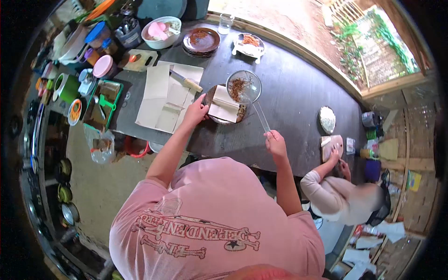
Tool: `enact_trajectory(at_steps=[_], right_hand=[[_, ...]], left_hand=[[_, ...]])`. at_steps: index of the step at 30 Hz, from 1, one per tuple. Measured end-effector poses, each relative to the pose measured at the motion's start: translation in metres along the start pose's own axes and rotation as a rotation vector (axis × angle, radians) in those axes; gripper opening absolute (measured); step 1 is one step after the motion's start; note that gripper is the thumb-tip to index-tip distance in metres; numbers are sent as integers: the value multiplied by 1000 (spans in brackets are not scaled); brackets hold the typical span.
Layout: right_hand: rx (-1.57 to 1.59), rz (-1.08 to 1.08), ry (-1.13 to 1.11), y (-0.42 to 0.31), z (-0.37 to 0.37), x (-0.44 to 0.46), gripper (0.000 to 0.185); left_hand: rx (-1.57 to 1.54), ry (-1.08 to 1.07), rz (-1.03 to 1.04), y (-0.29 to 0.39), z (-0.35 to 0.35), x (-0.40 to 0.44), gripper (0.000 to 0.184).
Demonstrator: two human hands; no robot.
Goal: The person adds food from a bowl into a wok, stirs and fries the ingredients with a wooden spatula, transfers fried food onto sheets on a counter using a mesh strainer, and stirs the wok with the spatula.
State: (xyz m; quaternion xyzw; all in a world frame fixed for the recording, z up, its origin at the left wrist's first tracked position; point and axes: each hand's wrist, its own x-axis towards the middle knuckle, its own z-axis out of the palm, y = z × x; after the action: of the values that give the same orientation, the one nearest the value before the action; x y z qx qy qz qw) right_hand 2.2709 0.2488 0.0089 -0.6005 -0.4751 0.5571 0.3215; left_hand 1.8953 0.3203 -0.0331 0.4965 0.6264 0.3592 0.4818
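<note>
My right hand (276, 143) is closed round the long wire handle of a mesh strainer (252, 86). Crisp brown shreds (237, 88) lie at the left side of its mesh. The strainer is over the right edge of a folded sheet of pale paper (225, 103) that lines a dark brown plate (209, 96). My left hand (197, 111) pinches this plate's left edge. Below the paper's right side a speckled rim shows, partly hidden. A knife (187, 82) with a wooden handle rests on spread cardboard (158, 100) left of the plate.
Brown plates (201, 39) are stacked at the back, beside a white bowl (161, 32) and a glass (226, 23). A small dish (249, 45) holds orange food. At right, another person (343, 193) works over a cutting board (331, 147) near a white-filled bowl (327, 119).
</note>
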Motion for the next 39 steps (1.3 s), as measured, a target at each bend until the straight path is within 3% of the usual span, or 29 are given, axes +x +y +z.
enact_trajectory(at_steps=[2, 4, 10, 13, 23, 25, 39], right_hand=[[-133, -49, 1, 1, -10, 11, 25], [-611, -285, 109, -12, -8, 7, 21], [-879, -641, 173, 0, -17, 15, 14], [-860, -749, 214, 1, -18, 13, 12], [-899, -769, 232, 16, -15, 14, 17], [-839, -845, 292, 19, -12, 14, 11], [-813, -795, 339, 23, -5, 9, 9]], left_hand=[[-11, 18, 4, 2, -1, 1, 64], [48, 31, -9, 1, 0, -1, 63], [119, 76, -11, -10, -1, 4, 61], [105, 70, -3, -11, 0, 7, 61], [129, 35, 19, -4, -6, 7, 61], [148, 34, 23, -2, -7, 6, 61], [96, -19, -66, -2, -6, 4, 64]])
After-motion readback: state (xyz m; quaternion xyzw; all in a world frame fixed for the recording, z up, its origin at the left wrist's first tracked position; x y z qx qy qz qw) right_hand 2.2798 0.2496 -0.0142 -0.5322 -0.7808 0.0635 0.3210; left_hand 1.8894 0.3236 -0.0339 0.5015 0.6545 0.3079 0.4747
